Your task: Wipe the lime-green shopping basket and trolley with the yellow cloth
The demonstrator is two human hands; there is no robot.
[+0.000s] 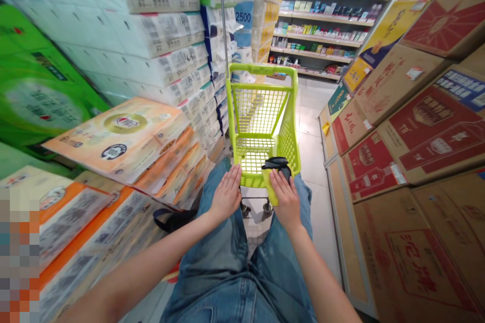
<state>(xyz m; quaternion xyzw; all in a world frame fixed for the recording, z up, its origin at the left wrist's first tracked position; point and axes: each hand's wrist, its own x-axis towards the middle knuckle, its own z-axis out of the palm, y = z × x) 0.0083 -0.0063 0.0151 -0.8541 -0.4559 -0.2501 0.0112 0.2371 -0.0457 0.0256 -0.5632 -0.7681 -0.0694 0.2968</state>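
A lime-green shopping basket cart [293,133] with lattice walls stands between my knees, its near edge at my hands. My left hand [227,191] lies flat at the cart's near left corner by my knee, fingers stretched out and close together, holding nothing. At the near right corner, my right hand [286,196] presses its fingers over a yellow cloth [270,186]. A black folded item [277,162], its kind unclear, shows just beyond those fingertips. What lies beneath the right palm is hidden.
Wrapped tissue packs [125,123] are stacked close on the left, with white packs [174,25] behind. Cardboard cartons [409,247] line the right side. Shelves of small boxed goods [326,15] stand at the back. A thin pole [224,25] rises at the cart's far left corner.
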